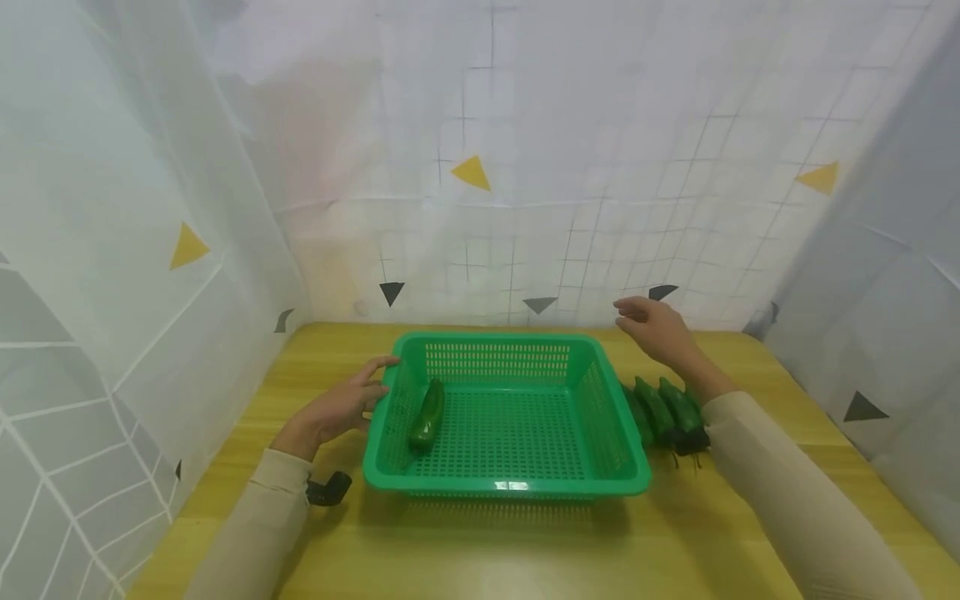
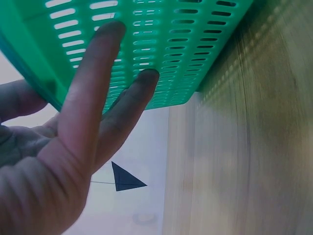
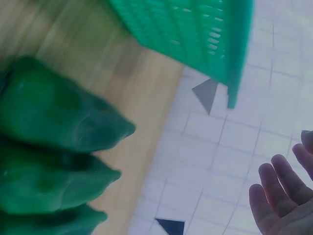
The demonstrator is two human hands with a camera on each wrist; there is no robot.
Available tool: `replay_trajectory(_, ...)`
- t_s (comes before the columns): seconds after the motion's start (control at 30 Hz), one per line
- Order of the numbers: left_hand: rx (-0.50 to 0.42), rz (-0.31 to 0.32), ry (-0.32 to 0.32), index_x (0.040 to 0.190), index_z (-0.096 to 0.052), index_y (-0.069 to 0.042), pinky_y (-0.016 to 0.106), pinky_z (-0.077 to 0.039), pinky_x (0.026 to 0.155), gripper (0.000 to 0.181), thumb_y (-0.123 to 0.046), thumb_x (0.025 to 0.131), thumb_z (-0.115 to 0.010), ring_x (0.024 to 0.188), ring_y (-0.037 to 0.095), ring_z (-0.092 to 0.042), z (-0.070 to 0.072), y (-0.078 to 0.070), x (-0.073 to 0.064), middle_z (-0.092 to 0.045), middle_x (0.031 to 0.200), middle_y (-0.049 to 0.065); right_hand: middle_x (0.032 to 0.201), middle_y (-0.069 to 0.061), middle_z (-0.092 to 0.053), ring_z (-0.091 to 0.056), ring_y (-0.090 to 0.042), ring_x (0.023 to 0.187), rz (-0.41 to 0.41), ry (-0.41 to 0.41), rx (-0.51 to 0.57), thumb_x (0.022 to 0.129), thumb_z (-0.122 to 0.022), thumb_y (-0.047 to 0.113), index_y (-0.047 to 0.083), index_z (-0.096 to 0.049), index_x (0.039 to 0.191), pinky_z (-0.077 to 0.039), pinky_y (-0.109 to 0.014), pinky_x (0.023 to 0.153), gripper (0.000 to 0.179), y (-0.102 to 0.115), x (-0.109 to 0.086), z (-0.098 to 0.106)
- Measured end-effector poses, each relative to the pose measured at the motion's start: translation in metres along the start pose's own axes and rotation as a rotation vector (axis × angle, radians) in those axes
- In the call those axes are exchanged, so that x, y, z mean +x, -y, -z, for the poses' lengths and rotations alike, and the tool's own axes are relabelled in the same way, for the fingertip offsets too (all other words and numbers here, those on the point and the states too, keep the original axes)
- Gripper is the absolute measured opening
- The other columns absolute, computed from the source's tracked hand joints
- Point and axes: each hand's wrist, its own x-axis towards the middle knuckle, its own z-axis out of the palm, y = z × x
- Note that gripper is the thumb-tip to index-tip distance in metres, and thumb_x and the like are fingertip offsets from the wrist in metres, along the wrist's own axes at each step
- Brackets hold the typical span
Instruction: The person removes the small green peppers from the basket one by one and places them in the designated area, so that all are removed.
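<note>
A green plastic basket (image 1: pixel 506 487) with slotted walls stands on the table. Inside, along its left side, lies one long dark green vegetable, apparently a pepper (image 1: pixel 428 415). My left hand (image 1: pixel 341 411) is at the basket's left rim, its fingers mostly straight; in the left wrist view two fingertips (image 2: pixel 149 76) rest against or very near the slotted outer wall. Beyond the basket's right back corner, my right hand (image 1: pixel 656 329) is raised with relaxed fingers and holds nothing. Several similar green peppers (image 3: pixel 54 110) lie side by side right of the basket, partly hidden by the right forearm.
The yellow wood-grain table (image 1: pixel 495 550) ends at a pale patterned sheet (image 1: pixel 585 167) behind it. More sheeting hangs at the left and right. A small black device (image 1: pixel 327 489) sits by the left wrist, another dark one (image 1: pixel 690 440) by the right forearm.
</note>
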Motion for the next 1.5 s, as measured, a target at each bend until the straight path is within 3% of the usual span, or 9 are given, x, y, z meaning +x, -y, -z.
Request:
replay_trajectory(0.4, 0.0, 0.004, -0.012, 0.16, -0.014, -0.021, 0.053, -0.058, 0.085, 0.056, -0.016, 0.11, -0.04, 0.109, 0.035, -0.064, 0.001, 0.0, 0.0, -0.051, 0.134, 0.029, 0.138, -0.026, -0.057, -0.052, -0.043, 0.129, -0.005, 0.035, 0.073, 0.106, -0.054, 0.018, -0.002, -0.055, 0.141, -0.045, -0.06, 0.101, 0.04, 0.031, 0.014, -0.012)
replay_trajectory(0.87, 0.005, -0.001, -0.018, 0.16, -0.015, -0.021, 0.053, -0.058, 0.085, 0.057, -0.015, 0.109, -0.04, 0.111, 0.037, -0.064, 0.0, -0.004, -0.002, -0.051, 0.135, 0.03, 0.137, -0.024, -0.058, -0.055, -0.041, 0.126, 0.041, 0.048, 0.07, 0.106, -0.054, 0.017, 0.0, -0.057, 0.139, -0.047, -0.059, 0.1, 0.038, 0.054, 0.023, -0.017)
replay_trajectory(1.5, 0.012, -0.003, -0.015, 0.16, -0.015, -0.021, 0.053, -0.058, 0.084, 0.055, -0.014, 0.11, -0.038, 0.111, 0.039, -0.063, -0.002, -0.001, -0.001, -0.05, 0.135, 0.031, 0.133, -0.024, -0.062, -0.059, -0.041, 0.122, 0.06, 0.107, 0.179, 0.104, -0.056, 0.018, -0.003, -0.059, 0.135, -0.05, -0.055, 0.098, 0.037, 0.073, 0.035, -0.058)
